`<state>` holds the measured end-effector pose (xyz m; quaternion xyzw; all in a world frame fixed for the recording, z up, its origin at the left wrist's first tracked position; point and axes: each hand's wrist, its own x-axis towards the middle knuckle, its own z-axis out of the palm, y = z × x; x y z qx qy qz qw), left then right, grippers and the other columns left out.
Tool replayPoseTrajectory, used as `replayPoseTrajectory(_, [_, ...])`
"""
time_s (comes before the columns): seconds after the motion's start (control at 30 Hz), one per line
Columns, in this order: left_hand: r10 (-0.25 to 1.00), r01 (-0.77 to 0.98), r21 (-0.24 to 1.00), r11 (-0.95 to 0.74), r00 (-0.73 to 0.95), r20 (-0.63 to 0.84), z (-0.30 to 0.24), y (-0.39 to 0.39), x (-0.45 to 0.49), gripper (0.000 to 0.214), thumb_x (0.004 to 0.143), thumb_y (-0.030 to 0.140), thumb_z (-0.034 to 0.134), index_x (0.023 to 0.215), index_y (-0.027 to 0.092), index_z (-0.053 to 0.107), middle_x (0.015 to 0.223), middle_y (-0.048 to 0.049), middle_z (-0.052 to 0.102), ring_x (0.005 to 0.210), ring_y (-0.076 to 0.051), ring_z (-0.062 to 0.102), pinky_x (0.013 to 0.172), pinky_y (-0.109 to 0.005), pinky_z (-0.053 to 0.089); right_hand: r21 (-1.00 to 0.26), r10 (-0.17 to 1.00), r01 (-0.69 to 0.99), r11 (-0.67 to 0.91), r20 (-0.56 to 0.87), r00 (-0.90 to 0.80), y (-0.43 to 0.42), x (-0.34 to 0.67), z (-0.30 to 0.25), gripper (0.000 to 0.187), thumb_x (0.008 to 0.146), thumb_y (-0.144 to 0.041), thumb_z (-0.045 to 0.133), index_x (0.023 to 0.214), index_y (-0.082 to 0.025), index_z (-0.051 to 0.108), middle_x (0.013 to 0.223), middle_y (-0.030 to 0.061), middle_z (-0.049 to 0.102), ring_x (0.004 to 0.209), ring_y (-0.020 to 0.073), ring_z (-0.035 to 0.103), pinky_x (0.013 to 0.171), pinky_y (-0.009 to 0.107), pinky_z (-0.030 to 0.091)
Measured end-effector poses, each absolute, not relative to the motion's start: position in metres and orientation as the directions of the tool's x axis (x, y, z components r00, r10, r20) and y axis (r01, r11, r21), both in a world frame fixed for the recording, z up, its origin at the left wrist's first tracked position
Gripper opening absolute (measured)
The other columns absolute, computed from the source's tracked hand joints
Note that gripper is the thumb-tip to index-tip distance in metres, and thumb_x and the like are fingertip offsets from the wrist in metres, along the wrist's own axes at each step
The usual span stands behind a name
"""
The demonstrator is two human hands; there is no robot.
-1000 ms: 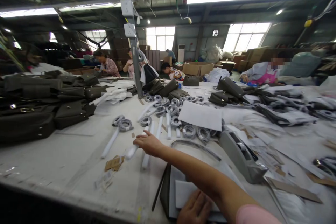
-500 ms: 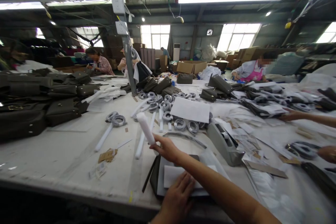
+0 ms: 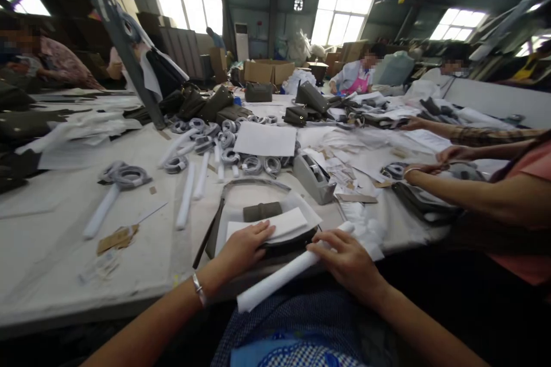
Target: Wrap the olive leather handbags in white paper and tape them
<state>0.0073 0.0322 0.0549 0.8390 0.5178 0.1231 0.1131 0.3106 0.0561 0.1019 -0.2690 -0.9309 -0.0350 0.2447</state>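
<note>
My right hand point(image 3: 350, 261) is closed around a white foam roll point(image 3: 278, 284), which slants across the front edge of the table. Fingers stretched out, my left hand point(image 3: 245, 245) lies on a folded white foam sheet point(image 3: 290, 221). Beneath that sheet is a dark handbag point(image 3: 297, 242) lying on its side, its opening toward me. A dark rolled piece point(image 3: 262, 211) rests on the bag's pale wrapping behind the sheet. The bag's grey wrapped handle point(image 3: 258, 183) arches away at the far side. My left palm hides part of the sheet.
A grey tape dispenser point(image 3: 312, 179) stands right of the bag. Coiled wrapped straps point(image 3: 131, 176) and white foam rolls point(image 3: 186, 195) lie to the left and behind. A metal post point(image 3: 129, 63) rises at the left. A co-worker's hands point(image 3: 424, 171) work at the right.
My right hand has brought the foam roll from upright beyond the bag down to the near table edge. My left hand still rests on the foam sheet. The view has turned right and down.
</note>
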Motion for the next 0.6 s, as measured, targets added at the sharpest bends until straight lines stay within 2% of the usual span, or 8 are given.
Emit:
replayPoseTrajectory(0.07, [0.894,0.837,0.321,-0.444,0.439,0.091,0.059,0.035,0.005,0.063,0.082,0.016,0.061,0.143,0.022,0.048,0.148,-0.0100,0.050,0.132,-0.024,0.052,0.110,-0.036,0.043,-0.007,0.518,0.587,0.810,0.479,-0.709,0.042,0.311,0.076,0.025,0.092,-0.014,0.057,0.110,-0.024,0.071,0.103,0.0072,0.070,0.093,0.0228,0.062,0.084,0.036,0.048])
replayPoseTrajectory(0.13, [0.888,0.831,0.318,-0.455,0.451,0.092,0.062,0.035,0.005,0.061,0.082,0.018,0.060,0.142,0.022,0.049,0.147,-0.0097,0.051,0.131,-0.024,0.053,0.109,-0.037,0.044,0.001,0.552,0.641,0.767,0.508,-0.661,0.035,0.300,0.055,0.025,0.092,-0.013,0.057,0.109,-0.023,0.072,0.102,0.0076,0.071,0.088,0.0221,0.062,0.080,0.034,0.048])
replayPoseTrajectory(0.3, [0.879,0.845,0.243,-0.477,0.451,0.157,0.063,0.028,0.009,0.055,0.088,0.023,0.056,0.142,0.021,0.048,0.146,-0.0100,0.053,0.131,-0.024,0.053,0.107,-0.039,0.045,-0.125,0.617,0.686,0.716,0.574,-0.539,0.033,0.256,0.024,0.025,0.092,-0.012,0.055,0.108,-0.021,0.072,0.104,0.0088,0.071,0.084,0.0221,0.066,0.074,0.033,0.050])
replayPoseTrajectory(0.43, [0.881,0.856,0.217,-0.470,0.440,0.174,0.061,0.020,0.011,0.068,0.084,0.038,0.067,0.144,0.017,0.044,0.148,-0.0140,0.050,0.133,-0.027,0.050,0.109,-0.041,0.044,-0.193,0.641,0.706,0.681,0.622,-0.449,0.032,0.235,0.013,0.022,0.094,-0.015,0.054,0.103,-0.022,0.073,0.098,0.0076,0.072,0.082,0.0214,0.067,0.073,0.032,0.052])
replayPoseTrajectory(0.5, [0.878,0.860,0.192,-0.473,0.441,0.187,0.058,0.018,0.012,0.076,0.078,0.032,0.073,0.145,0.016,0.041,0.149,-0.0151,0.047,0.135,-0.028,0.048,0.110,-0.043,0.043,-0.192,0.618,0.699,0.689,0.660,-0.427,0.032,0.231,0.007,0.022,0.094,-0.015,0.054,0.103,-0.022,0.073,0.097,0.0074,0.073,0.082,0.0214,0.068,0.074,0.032,0.054])
replayPoseTrajectory(0.6, [0.867,0.864,0.141,-0.483,0.449,0.214,0.047,0.017,0.012,0.073,0.079,0.017,0.066,0.146,0.015,0.038,0.151,-0.0147,0.046,0.136,-0.027,0.047,0.112,-0.044,0.041,-0.191,0.532,0.610,0.769,0.720,-0.446,0.033,0.236,0.001,0.026,0.097,-0.013,0.051,0.109,-0.021,0.072,0.101,0.0077,0.074,0.089,0.0207,0.069,0.080,0.032,0.057])
